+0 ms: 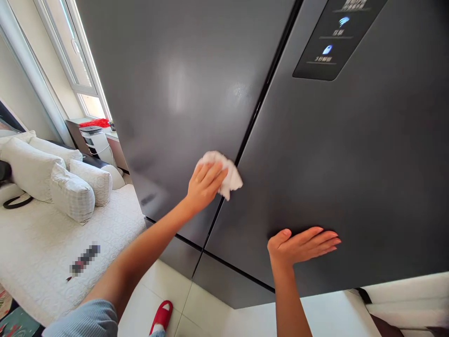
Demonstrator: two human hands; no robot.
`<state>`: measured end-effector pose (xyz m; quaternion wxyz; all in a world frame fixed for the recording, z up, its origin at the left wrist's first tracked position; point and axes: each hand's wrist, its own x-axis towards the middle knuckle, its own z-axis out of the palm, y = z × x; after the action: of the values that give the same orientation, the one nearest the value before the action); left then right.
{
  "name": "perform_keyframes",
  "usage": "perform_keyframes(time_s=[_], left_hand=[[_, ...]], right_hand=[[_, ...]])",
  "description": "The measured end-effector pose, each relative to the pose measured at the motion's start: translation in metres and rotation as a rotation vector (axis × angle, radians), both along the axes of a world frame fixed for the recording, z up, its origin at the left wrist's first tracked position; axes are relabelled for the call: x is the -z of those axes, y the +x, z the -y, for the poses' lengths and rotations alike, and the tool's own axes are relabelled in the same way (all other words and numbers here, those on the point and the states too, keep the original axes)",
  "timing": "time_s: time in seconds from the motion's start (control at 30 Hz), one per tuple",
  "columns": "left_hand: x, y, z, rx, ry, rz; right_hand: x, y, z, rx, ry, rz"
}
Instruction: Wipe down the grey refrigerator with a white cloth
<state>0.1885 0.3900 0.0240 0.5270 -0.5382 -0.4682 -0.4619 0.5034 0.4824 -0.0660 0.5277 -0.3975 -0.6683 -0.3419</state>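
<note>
My left hand [206,183] presses a white cloth [232,179] against the dark grey refrigerator [168,107], just at the gap between its two upper doors. The fingers are bent over the cloth, which bunches out above and to the right of them. Lower on the right door, my right hand [303,245] lies flat with its fingers stretched out and holds nothing. A control panel [336,42] with lit icons is set in the right door near the top.
To the left, a sofa seat [115,210] carries several pale cushions [72,192]. Behind it, a white appliance [98,142] stands by the window [82,61]. Below are floor tiles [199,304] and my foot in a red slipper [162,316].
</note>
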Motion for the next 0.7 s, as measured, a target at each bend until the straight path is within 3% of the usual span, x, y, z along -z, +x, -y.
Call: perform_keyframes(time_s=[0.07, 0.1, 0.17, 0.27, 0.33, 0.47, 0.53, 0.6, 0.7], left_hand=[[0.032, 0.006, 0.008, -0.037, 0.046, 0.009], [0.035, 0.007, 0.008, -0.046, 0.067, 0.023], [0.018, 0.005, 0.0, -0.036, 0.084, 0.023], [-0.025, 0.001, -0.015, -0.002, 0.07, 0.014], [-0.031, 0.004, -0.016, -0.003, 0.038, 0.053], [0.015, 0.016, 0.001, 0.037, -0.021, 0.103], [0.025, 0.017, 0.003, 0.042, 0.001, 0.1], [0.008, 0.011, -0.005, 0.016, 0.011, 0.128], [-0.04, -0.003, -0.023, 0.03, 0.059, 0.159]], right_hand=[[0.0, 0.0, 0.001, -0.001, 0.0, -0.005], [0.0, 0.0, 0.002, -0.001, 0.002, -0.005], [-0.001, 0.0, 0.003, 0.005, 0.0, 0.0], [-0.001, -0.001, 0.004, 0.021, -0.003, 0.005], [-0.001, -0.001, 0.004, 0.021, 0.002, 0.005], [0.0, -0.001, 0.002, 0.017, 0.016, 0.0], [0.001, 0.0, 0.001, 0.022, 0.02, 0.001], [0.002, 0.0, 0.0, 0.024, 0.02, 0.001], [0.003, 0.001, 0.0, 0.026, 0.033, 0.014]])
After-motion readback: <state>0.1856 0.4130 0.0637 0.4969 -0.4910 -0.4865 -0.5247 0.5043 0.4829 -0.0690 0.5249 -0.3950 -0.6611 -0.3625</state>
